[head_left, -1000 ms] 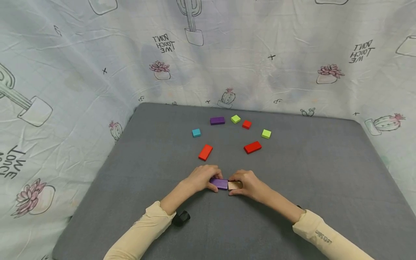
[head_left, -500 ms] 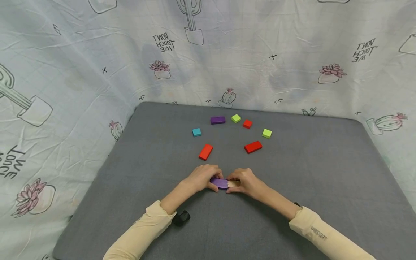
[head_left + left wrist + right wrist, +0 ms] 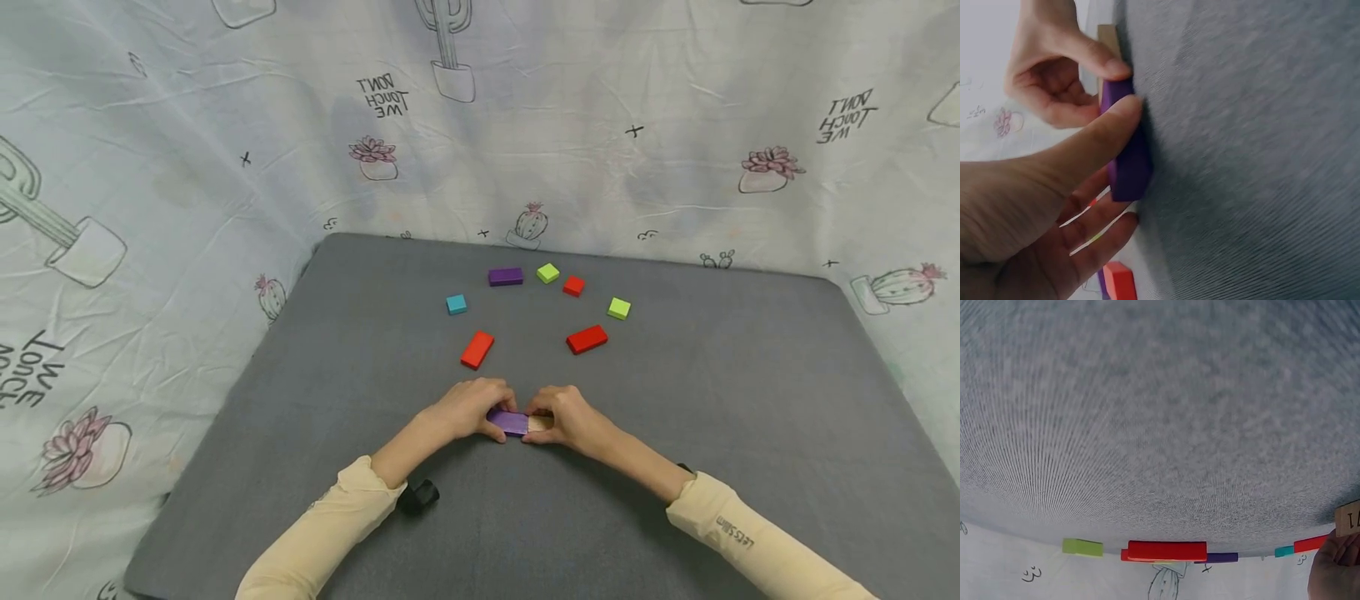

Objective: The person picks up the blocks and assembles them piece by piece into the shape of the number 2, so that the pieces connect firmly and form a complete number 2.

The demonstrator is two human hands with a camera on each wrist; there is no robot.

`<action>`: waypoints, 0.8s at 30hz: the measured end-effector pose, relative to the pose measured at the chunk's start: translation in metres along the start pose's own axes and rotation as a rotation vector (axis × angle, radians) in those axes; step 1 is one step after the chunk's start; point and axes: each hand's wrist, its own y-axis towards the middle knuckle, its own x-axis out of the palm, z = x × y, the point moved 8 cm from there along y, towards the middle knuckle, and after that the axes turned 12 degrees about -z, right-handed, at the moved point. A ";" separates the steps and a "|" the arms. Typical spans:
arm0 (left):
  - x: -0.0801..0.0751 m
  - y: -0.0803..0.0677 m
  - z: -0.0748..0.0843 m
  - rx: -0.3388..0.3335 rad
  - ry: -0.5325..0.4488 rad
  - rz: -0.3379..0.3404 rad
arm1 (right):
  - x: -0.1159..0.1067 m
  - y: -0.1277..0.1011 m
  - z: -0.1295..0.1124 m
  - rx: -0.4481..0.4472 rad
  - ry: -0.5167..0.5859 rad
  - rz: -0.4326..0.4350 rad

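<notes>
- Two blocks end to end on the grey counter (image 3: 712,375), near side, ends touching or nearly so: purple block (image 3: 510,422) and wooden block (image 3: 540,423).
- Left hand (image 3: 474,406): grip narrow, holding the purple block, thumb on the near side, fingers round the far side.
- Right hand (image 3: 572,421): also narrow, pinching the wooden block, fingertips right by the joint. From where I'm standing it's hard to say if they also press on the purple end.
- Wooden block has dark marks on one face; cut off at the edge of the right wrist view, so can't read them.
- Beyond the hands, seven loose blocks in a rough ring. Nearest two: left red bar (image 3: 477,350) and right red bar (image 3: 587,339), both lying slantwise.
- Farther back: blue block (image 3: 456,305), purple bar (image 3: 506,277), back green block (image 3: 548,272), small red block (image 3: 573,286), right green block (image 3: 618,308).
- Pale yellow sleeves (image 3: 322,533) on both arms; lettering on the right one.
- Black object (image 3: 417,498) beside the left cuff.
- White cactus-print cloth (image 3: 562,142) behind the counter, its lettering mirrored.
</notes>
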 end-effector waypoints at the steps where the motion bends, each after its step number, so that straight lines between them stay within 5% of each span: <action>1: 0.000 0.001 0.000 0.006 0.004 -0.019 | 0.000 0.000 0.001 0.003 -0.001 -0.002; 7: -0.007 0.005 -0.006 0.130 -0.103 -0.092 | -0.002 0.002 0.001 0.001 -0.006 -0.002; 12: -0.037 0.009 -0.030 0.286 -0.373 0.044 | -0.004 0.003 0.001 0.002 -0.006 -0.009; 15: -0.054 0.012 -0.050 0.308 -0.486 0.104 | -0.006 0.002 0.002 0.016 0.002 -0.014; 18: -0.055 0.017 -0.065 0.300 -0.516 0.027 | -0.005 0.001 0.003 0.036 0.014 -0.022; 21: -0.047 0.020 -0.072 0.270 -0.459 -0.091 | -0.002 0.002 0.004 0.047 0.024 -0.041; 24: -0.044 0.021 -0.078 0.235 -0.399 -0.131 | 0.000 0.002 0.002 0.050 0.026 -0.058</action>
